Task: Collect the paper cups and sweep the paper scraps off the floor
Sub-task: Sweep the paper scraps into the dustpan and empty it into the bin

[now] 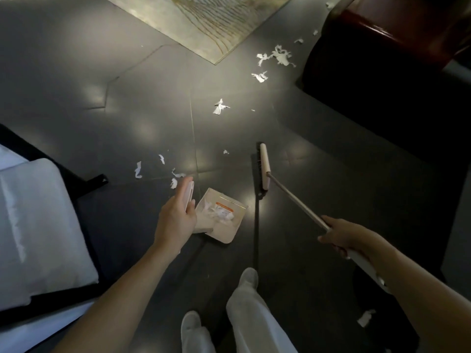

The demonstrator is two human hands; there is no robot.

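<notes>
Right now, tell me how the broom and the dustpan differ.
The broom is long and thin, held by the right hand; the dustpan is a short flat scoop, held by the left hand. The dustpan holds paper scraps; the broom touches none. Both are pale.

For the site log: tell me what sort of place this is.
Probably an indoor lounge or living room: a glossy dark grey tiled floor, a pale patterned rug, a black-framed chair with a white cushion, and dark reddish wooden furniture.
</notes>
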